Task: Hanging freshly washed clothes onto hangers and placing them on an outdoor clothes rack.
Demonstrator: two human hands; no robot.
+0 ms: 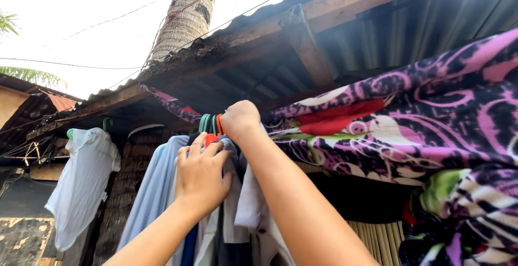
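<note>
While both arms reach up under corrugated roof [410, 34], right hand [239, 119] closed in fist on hanger hooks [209, 123], green and orange, bunched at clothesline. Left hand [200, 175] at 7 o'clock from it, fingers spread, pressed flat on hanging clothes [156, 190], clamped on nothing. Purple patterned blanket [431, 120] draped over line at 3 o'clock, just beside right fist. White shirt [81, 185] hangs well apart at 9 o'clock. Palm trunk [186, 15] rises behind roof at 12 o'clock.

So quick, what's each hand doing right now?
Left hand: fingers spread open, resting on the hanging clothes below the hangers.
Right hand: closed in a fist at the hangers; grip hidden.
</note>
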